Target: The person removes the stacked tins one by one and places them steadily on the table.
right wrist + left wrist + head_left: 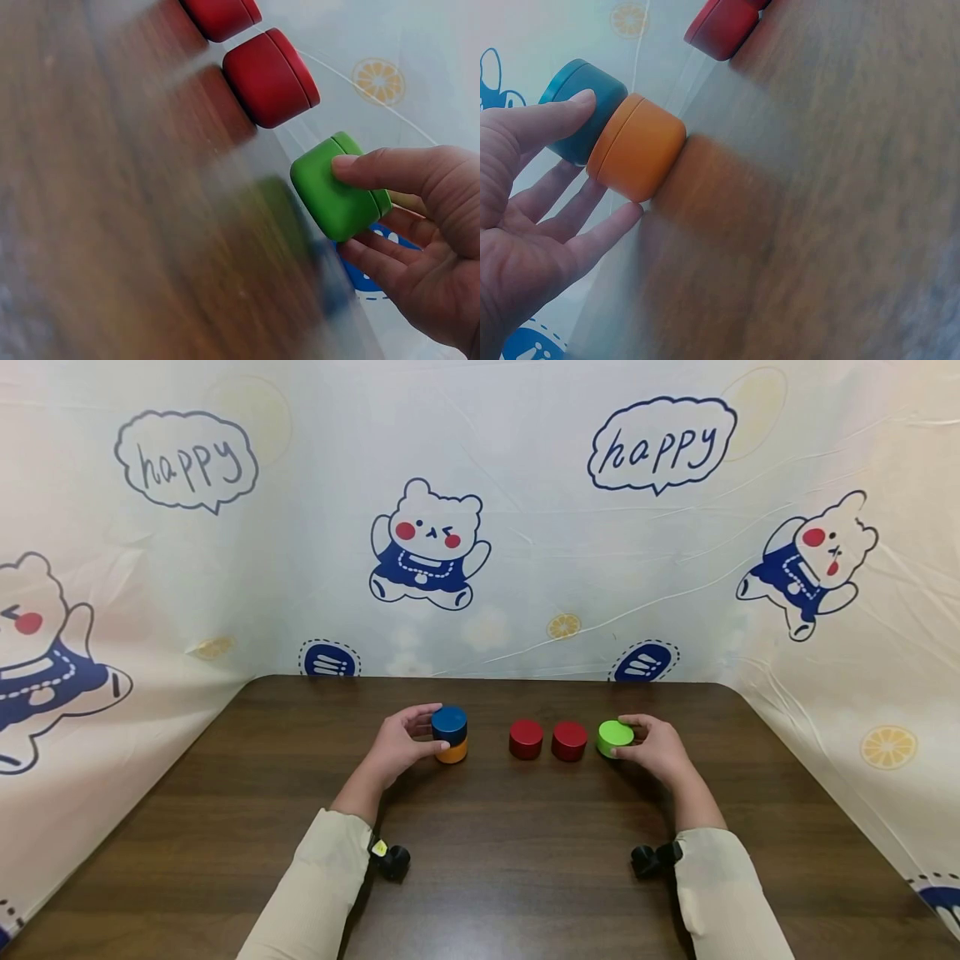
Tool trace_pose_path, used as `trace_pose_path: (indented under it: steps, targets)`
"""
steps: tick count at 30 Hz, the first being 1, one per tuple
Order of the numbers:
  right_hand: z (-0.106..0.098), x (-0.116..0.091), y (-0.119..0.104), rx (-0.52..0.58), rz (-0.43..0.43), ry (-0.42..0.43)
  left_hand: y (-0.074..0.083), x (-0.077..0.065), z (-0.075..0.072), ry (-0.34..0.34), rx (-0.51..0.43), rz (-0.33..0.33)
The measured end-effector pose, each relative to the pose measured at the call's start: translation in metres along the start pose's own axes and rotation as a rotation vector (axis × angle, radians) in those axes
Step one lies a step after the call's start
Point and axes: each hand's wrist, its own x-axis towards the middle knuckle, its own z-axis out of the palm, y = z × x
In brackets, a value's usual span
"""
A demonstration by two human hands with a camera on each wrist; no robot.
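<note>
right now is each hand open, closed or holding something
Left hand: holding the blue lidded container, stacked on the orange lidded container.
Right hand: holding the green lidded container.

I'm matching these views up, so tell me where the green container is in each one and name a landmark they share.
Head: the green container is right of centre, in the right grip.
Left wrist: not in it.
Right wrist: right of centre, below the red containers.
Shared landmark: those red containers, left of the green one in head, near the top in both wrist views.
</note>
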Motion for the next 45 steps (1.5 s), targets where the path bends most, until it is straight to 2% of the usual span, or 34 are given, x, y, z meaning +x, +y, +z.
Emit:
trace_pose_path:
  steps: [6,16,23,27,35,45]
  targets:
    - [-0.001,0.0,0.0,-0.011,0.022,-0.014,0.001,-0.001,0.0,0.002,0.006,0.018]
    - [0.0,0.001,0.002,0.01,0.046,-0.045,0.003,-0.002,0.0,-0.006,0.003,0.013]
    - [0.001,0.0,-0.001,0.025,0.034,-0.043,0.003,-0.001,0.0,0.001,0.004,0.01]
    - [0.002,0.0,-0.002,0.058,0.01,-0.028,0.002,-0.001,0.0,0.001,0.005,0.006]
    - [0.001,-0.002,-0.008,0.211,-0.007,0.043,-0.001,0.002,0.0,0.009,0.003,0.001]
    - [0.002,-0.003,-0.02,0.293,-0.044,0.127,0.001,0.0,0.0,0.002,-0.006,-0.004]
